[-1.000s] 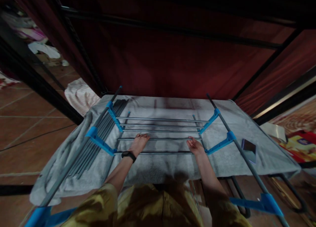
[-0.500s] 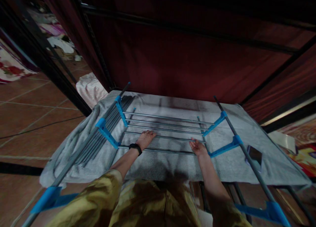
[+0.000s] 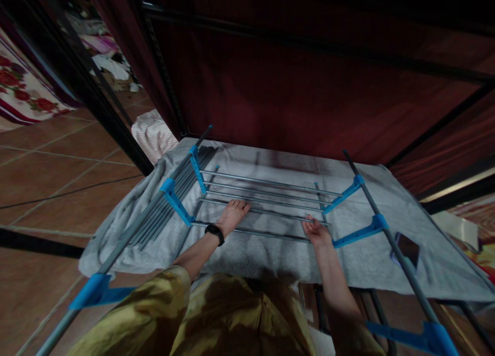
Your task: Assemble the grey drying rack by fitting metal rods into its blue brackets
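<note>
A rack frame of grey metal tubes with blue plastic brackets [image 3: 178,201] stands around my arms on a grey cloth. My left hand [image 3: 233,214], a black band on its wrist, is wrapped over a loose-looking metal rod [image 3: 276,214]. Farther right, my right hand [image 3: 317,231] grips the same rod near its end from below. Several other thin crossbars [image 3: 266,235] run between the left and right brackets, in front of and behind this rod. The rod's left end lies near the left brackets, its right end just past my right fingers.
Spare grey tubes [image 3: 166,201] lie in a bundle on the cloth [image 3: 278,263] at left. A phone [image 3: 405,252] rests beside the right upright tube [image 3: 400,258]. Behind hangs a dark red curtain [image 3: 278,103] with black bars. A black cable [image 3: 73,191] crosses the tiled floor.
The held rod has shifted slightly, its right end now reaching farther past my right hand. Both hands keep their grip. The whole view has moved a little.
</note>
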The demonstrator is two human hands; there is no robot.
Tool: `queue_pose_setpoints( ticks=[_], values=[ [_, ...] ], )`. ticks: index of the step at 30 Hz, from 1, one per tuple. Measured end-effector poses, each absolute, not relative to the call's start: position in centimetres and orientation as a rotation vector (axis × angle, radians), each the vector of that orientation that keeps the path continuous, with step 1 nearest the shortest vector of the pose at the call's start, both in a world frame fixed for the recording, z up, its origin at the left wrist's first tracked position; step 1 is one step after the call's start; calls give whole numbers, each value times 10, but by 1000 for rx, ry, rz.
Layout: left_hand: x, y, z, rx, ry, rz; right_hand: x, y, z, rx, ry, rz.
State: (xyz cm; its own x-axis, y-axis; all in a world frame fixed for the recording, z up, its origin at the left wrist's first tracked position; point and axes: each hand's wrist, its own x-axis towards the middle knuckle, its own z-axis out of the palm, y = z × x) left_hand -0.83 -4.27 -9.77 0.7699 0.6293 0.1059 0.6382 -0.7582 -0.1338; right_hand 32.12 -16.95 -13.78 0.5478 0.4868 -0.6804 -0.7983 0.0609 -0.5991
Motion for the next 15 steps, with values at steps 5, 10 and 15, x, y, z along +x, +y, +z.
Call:
queue_pose_setpoints(
  ticks=[5, 10, 15],
  values=[
    [-11, -43, -95, -2762, -944, -127, 321, -179, -125, -1074, 347, 1003],
    [-12, -41, -93, -2799, -848, -181, 322, -185, -113, -1095, 368, 1007],
    [-16, -37, -88, -2818, -939, -266, 320, -189, -102, -1044, 283, 971]
  ],
)
